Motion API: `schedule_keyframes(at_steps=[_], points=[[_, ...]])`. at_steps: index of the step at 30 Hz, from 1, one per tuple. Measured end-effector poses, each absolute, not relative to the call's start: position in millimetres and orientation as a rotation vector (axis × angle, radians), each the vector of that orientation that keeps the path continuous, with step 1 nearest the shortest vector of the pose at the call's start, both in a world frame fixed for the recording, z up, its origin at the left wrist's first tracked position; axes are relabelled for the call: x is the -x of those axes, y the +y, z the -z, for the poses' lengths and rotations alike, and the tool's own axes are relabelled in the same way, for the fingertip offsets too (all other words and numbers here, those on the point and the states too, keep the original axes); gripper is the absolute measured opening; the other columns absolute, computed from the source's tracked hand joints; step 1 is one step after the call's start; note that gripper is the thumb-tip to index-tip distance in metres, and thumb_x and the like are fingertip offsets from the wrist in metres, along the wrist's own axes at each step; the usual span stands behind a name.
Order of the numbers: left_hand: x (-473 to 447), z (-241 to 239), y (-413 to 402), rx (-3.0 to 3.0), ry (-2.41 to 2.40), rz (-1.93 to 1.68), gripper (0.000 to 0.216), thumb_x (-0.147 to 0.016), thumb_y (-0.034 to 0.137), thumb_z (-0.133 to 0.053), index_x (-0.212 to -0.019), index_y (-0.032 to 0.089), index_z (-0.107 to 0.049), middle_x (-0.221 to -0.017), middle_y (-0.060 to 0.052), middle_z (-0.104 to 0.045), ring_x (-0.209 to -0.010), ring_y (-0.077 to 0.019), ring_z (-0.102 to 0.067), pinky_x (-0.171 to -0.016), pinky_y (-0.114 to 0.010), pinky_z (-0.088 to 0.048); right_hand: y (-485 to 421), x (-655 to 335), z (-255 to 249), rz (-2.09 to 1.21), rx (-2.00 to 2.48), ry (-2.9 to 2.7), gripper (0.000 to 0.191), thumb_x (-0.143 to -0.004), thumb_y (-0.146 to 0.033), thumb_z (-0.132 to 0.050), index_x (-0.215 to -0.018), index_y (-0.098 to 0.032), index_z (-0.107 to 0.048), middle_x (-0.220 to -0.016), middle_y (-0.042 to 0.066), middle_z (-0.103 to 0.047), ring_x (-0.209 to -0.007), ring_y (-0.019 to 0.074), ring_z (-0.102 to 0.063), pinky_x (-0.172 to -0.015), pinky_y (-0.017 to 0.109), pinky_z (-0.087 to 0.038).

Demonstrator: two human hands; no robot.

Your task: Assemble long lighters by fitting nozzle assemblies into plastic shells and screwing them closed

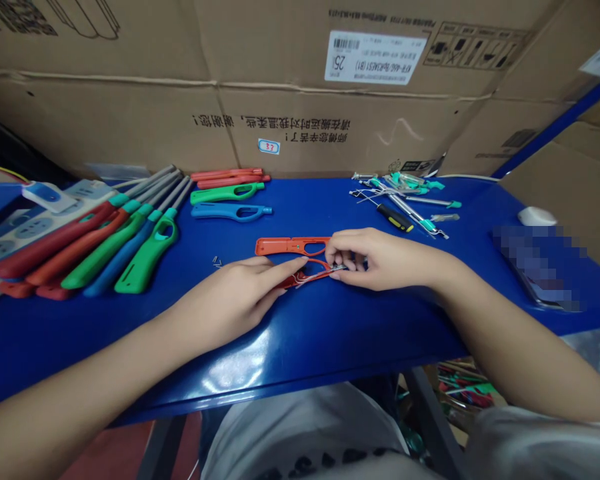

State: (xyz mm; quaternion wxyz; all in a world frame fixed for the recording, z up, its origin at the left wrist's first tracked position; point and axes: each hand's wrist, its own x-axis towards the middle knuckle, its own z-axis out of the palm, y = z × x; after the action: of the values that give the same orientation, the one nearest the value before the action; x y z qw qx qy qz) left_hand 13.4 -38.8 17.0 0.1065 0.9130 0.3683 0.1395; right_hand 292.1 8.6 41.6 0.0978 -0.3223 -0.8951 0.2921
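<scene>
My left hand [247, 285] is closed on the handle end of a red lighter half-shell [319, 267], thumb and fingers pressed along it. At the shell's narrow end, my right hand [367, 259] pinches small metal parts; its curled fingers partly hide them. Thin wires run along the shell between the two hands. Just behind it lies a second, orange-red half-shell [280, 246] with an oval trigger opening, its right end covered by my right hand. A few tiny screws [217, 261] lie on the blue table left of the shells.
Assembled long-nosed lighters [147, 257] are piled at left beside a power strip [40, 223]. Behind the hands lie red, green and blue shells [230, 212]. A screwdriver [395, 217] and metal lighter innards [413, 203] are at right, near a phone [535, 267]. Cardboard [280, 100] walls the back.
</scene>
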Motion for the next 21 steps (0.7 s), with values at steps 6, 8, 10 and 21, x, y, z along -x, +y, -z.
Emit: schedule_keyframes(at_steps=[6, 8, 10, 21], points=[[-11, -17, -37, -2.634, 1.126, -0.472, 0.053, -0.097, 0.026, -0.059, -0.149, 0.023, -0.051, -0.122, -0.009, -0.075, -0.100, -0.0265, -0.076, -0.083, -0.035, -0.061, 20, -304, -37, -0.831, 1.085, -2.652, 0.010, -0.090, -0.025, -0.066, -0.092, -0.016, -0.067, -0.080, 0.002, -0.064, -0.066, 0.0112, -0.054, -0.060, 0.024, -0.041], [-11, -16, -36, -2.615, 1.143, -0.481, 0.054, -0.095, 0.025, -0.061, -0.148, 0.024, -0.052, -0.123, -0.008, -0.074, -0.101, -0.0266, -0.075, -0.082, -0.035, -0.061, 21, -304, -36, -0.884, 1.139, -2.603, 0.013, -0.088, -0.028, -0.070, -0.088, -0.016, -0.067, -0.076, 0.001, -0.064, -0.063, 0.0107, -0.055, -0.059, 0.024, -0.041], [-12, -14, -35, -2.586, 1.147, -0.505, 0.052, -0.095, 0.024, -0.063, -0.146, 0.024, -0.054, -0.125, -0.008, -0.074, -0.104, -0.0262, -0.075, -0.083, -0.034, -0.061, 22, -303, -35, -1.020, 1.239, -2.517, 0.017, -0.086, -0.033, -0.072, -0.083, -0.017, -0.066, -0.066, -0.001, -0.062, -0.056, 0.0099, -0.054, -0.055, 0.023, -0.041], [-14, -17, -31, -2.469, 1.171, -0.525, 0.045, -0.091, 0.025, -0.066, -0.136, 0.026, -0.063, -0.115, -0.001, -0.079, -0.101, -0.0232, -0.076, -0.088, -0.035, -0.059, 25, -301, -38, -1.447, 1.518, -2.308, 0.030, -0.079, -0.044, -0.079, -0.085, -0.019, -0.063, -0.052, -0.007, -0.056, -0.040, 0.0084, -0.051, -0.042, 0.021, -0.037]])
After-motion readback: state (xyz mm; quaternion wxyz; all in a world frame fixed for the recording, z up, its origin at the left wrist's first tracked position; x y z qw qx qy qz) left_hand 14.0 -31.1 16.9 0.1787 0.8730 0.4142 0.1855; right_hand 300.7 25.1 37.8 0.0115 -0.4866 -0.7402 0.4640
